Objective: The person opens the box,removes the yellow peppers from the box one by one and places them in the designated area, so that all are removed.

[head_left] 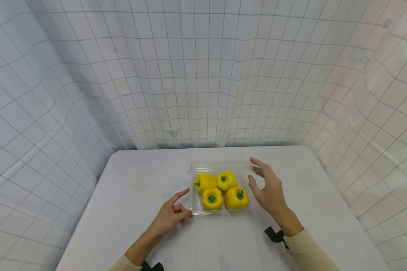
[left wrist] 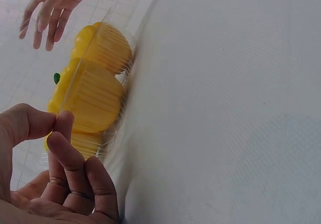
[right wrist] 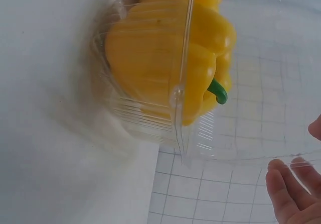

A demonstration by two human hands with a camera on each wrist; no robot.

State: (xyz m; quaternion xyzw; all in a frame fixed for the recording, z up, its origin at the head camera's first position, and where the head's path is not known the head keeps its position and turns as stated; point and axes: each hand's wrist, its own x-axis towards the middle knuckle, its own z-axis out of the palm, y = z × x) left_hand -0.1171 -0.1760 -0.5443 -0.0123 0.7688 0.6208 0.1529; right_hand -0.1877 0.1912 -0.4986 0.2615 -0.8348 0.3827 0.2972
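A clear plastic clamshell container [head_left: 198, 213] lies on the table with several yellow bell peppers [head_left: 212, 199] inside, their green stems showing. Its transparent lid [head_left: 221, 165] is raised on the far side. At the front left corner my left hand [head_left: 169, 215] pinches the rim between thumb and finger, as the left wrist view shows closely. My right hand [head_left: 270, 190] is at the lid's right edge, fingers extended against it. In the right wrist view the thumb stands apart from those fingertips [right wrist: 283, 184].
The white table [head_left: 139, 188] has its far edge just behind the container. White grid-patterned curtains [head_left: 203, 75] hang at the back and both sides. A black wrist device [head_left: 274, 235] sits by the right sleeve.
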